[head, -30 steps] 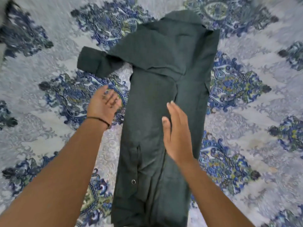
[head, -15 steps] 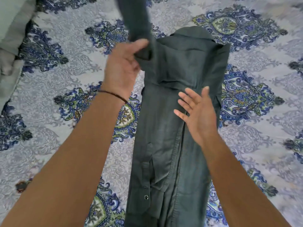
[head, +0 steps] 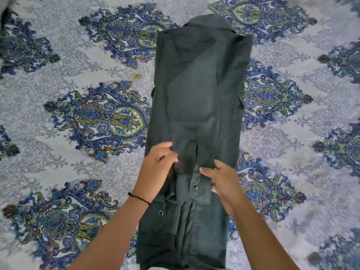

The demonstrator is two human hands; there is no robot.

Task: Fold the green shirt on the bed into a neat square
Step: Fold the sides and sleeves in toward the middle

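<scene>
Both hands meet on the green shirt (head: pixel 198 98), a long narrow strip on the patterned bed (head: pixel 78 55): left hand (head: pixel 157 164) and right hand (head: pixel 222 182) each pinch the folded-down sleeve cuff (head: pixel 191 172) mid-shirt.

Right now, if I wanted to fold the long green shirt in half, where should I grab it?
Probably the bottom hem of the green shirt, one corner per hand, coming from the near end. It lies as a long narrow strip with the collar far away, so lifting the near end over to the collar would halve it. The left hand and right hand are now at the sleeve cuff, mid-shirt.
</scene>
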